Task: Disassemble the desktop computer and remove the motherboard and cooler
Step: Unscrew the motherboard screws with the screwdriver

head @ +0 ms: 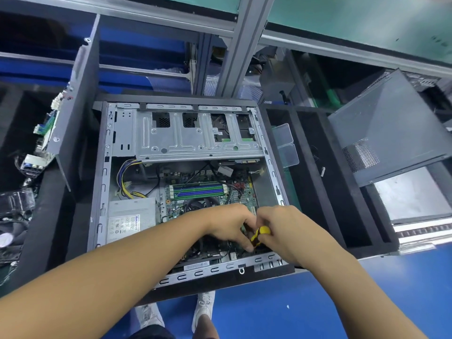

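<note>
The screwdriver (261,234) is gripped by the right hand (291,231), aimed toward 7 o'clock into the motherboard (176,204); the hold of the left hand (230,223), at its 9 o'clock, cannot be told.

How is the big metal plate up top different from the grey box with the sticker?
The drive cage spans the top of the case, with square holes; the power supply box sits lower left, closed. The box carries a white label; the cage has none. The cage is wider. Both are silver-grey metal.
</note>
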